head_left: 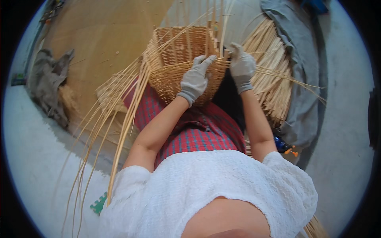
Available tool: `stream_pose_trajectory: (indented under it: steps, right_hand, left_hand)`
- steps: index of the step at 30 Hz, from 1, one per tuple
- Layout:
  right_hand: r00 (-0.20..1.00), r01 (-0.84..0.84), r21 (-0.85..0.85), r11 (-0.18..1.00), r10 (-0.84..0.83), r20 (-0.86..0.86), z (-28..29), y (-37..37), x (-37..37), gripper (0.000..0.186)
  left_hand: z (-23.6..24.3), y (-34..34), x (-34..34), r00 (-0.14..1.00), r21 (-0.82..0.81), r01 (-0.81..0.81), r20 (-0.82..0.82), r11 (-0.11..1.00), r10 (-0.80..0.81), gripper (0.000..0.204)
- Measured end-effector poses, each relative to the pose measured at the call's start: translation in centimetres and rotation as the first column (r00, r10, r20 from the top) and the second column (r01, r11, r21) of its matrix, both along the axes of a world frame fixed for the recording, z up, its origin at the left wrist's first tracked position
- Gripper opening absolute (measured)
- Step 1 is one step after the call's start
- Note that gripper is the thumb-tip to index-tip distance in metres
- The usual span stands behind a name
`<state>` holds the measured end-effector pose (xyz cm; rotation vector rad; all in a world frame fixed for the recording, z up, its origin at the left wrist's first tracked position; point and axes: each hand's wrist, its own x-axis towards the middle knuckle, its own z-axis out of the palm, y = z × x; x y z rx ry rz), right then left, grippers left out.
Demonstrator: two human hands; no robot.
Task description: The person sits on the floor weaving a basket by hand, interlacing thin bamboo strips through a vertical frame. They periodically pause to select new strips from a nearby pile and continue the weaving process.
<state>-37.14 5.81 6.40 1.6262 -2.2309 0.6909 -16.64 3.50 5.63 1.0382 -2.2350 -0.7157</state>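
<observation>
A woven wicker basket [158, 73] with an angular rim rests on my lap, tilted so that its inside shows. Thin upright stakes rise from its far rim, and long loose strands [133, 101] trail from its left corner. My left hand [194, 81], in a pale grey knit glove, grips the near wall at the rim. At the right corner my right hand [242, 67], gloved alike, has its fingers curled around wicker strands [278, 74] that stick out to the right. Its fingertips are partly hidden, so the exact hold is hard to see.
A large bundle of split canes [272, 75] lies at the right on a grey cloth [305, 107]. A dark blue tool with an orange part [283, 146] sits beside my right elbow. Another grey cloth [47, 79] lies far left, and a green mat piece [98, 203] lies lower left.
</observation>
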Motion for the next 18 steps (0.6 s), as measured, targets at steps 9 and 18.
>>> stream_pose_trajectory:
  steps: [9, 18]
  right_hand:
    - [0.342, -0.614, -0.261, 0.745, 0.55, 0.762, 1.5, 3.0, 15.4, 0.027]
    - [-0.007, -0.944, -0.32, 0.076, 0.968, 0.249, 5.3, 3.4, 24.6, 0.042]
  left_hand:
    - [-1.7, -1.0, 15.9, 0.747, 0.647, -0.578, 0.174, 0.497, 0.642, 0.058]
    - [4.1, 3.0, 18.9, 0.802, 0.506, -0.247, -0.373, 0.826, 0.468, 0.039]
